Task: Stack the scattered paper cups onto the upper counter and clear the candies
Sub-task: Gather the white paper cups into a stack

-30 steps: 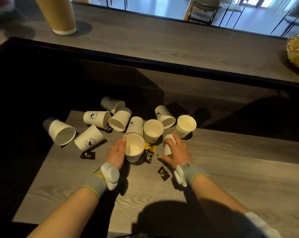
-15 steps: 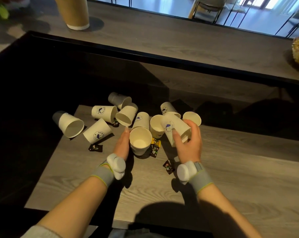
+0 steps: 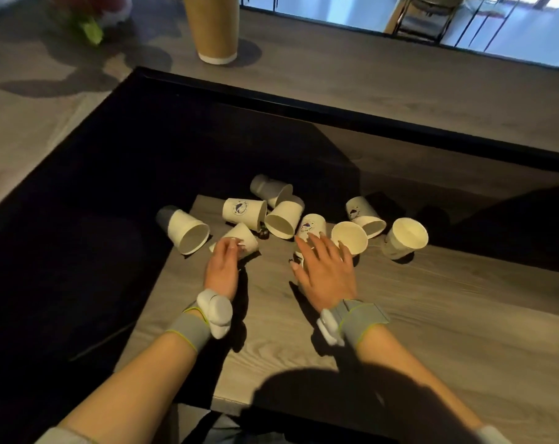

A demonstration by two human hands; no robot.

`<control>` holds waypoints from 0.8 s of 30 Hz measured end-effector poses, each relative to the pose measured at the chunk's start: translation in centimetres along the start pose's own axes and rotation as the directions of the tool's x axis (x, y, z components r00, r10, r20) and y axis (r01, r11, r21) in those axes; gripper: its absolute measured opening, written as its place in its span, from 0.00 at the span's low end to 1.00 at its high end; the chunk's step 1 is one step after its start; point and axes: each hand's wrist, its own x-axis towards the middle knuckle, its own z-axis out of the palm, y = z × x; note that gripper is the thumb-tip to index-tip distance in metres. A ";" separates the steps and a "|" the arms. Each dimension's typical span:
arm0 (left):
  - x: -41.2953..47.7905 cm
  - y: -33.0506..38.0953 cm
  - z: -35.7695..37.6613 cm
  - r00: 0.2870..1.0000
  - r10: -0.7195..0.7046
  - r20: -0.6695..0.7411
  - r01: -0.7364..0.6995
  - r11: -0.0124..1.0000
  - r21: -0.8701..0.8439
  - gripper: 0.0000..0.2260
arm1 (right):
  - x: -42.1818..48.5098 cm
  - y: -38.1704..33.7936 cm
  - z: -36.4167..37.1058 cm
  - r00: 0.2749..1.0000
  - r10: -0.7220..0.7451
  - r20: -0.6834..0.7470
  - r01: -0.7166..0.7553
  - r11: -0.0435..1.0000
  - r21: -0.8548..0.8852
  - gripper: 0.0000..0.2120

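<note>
Several white paper cups lie scattered on the lower wooden table (image 3: 432, 309). My left hand (image 3: 222, 267) curls its fingers on a tipped logo cup (image 3: 244, 237). My right hand (image 3: 328, 270) is spread flat, palm down, over a mostly hidden white cup (image 3: 299, 259). Just past its fingers stands an upright cup (image 3: 348, 237). Other cups lie at the far left (image 3: 187, 230), behind (image 3: 244, 211), at the back (image 3: 270, 187) and at the right (image 3: 404, 237). A dark candy (image 3: 264, 233) sits between cups. The upper counter (image 3: 384, 88) runs across the back.
A tall brown paper cup (image 3: 217, 30) stands on the upper counter at the back left, with a green object (image 3: 90, 28) further left. A black ledge (image 3: 304, 107) separates the counter from the lower table. Left of the table is a dark drop.
My right hand has let go of the cup it lifted and now lies spread over the cup in front. My left hand has moved left onto the tipped logo cup. The camera has shifted.
</note>
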 end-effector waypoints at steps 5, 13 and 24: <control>1.7 -0.1 -1.4 0.996 0.088 -0.009 -0.083 0.965 0.248 0.14 | 0.2 -0.1 0.5 0.997 0.028 -0.071 -0.028 1.000 0.000 0.28; 4.6 1.0 1.8 0.986 -0.167 0.010 0.135 0.826 0.547 0.41 | 0.8 -0.7 0.8 0.993 0.111 -0.051 -0.112 0.994 -0.020 0.26; 5.2 1.9 0.4 0.976 -0.218 0.018 0.188 0.878 0.441 0.29 | 0.5 -0.6 0.2 0.995 0.099 -0.027 -0.099 0.995 -0.023 0.26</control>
